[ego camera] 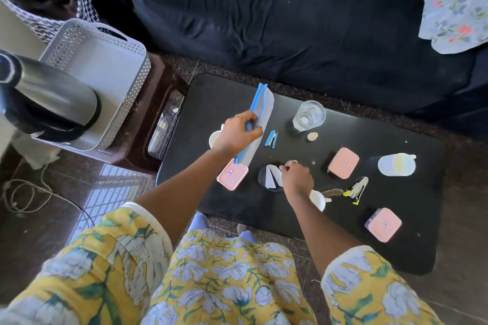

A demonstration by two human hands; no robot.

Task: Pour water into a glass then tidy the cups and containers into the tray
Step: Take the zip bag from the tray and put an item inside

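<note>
No word, brand or number can be read anywhere; the only markings are three small white stickers with red and blue print, all too small to make out. One sticker sits on the lid of the left pink container, close to the near edge of the table toward its left corner. A second sticker is on the lid of the middle pink container in the table's right half, and a third sticker is on the right pink container, by the near edge toward the right corner.
</note>
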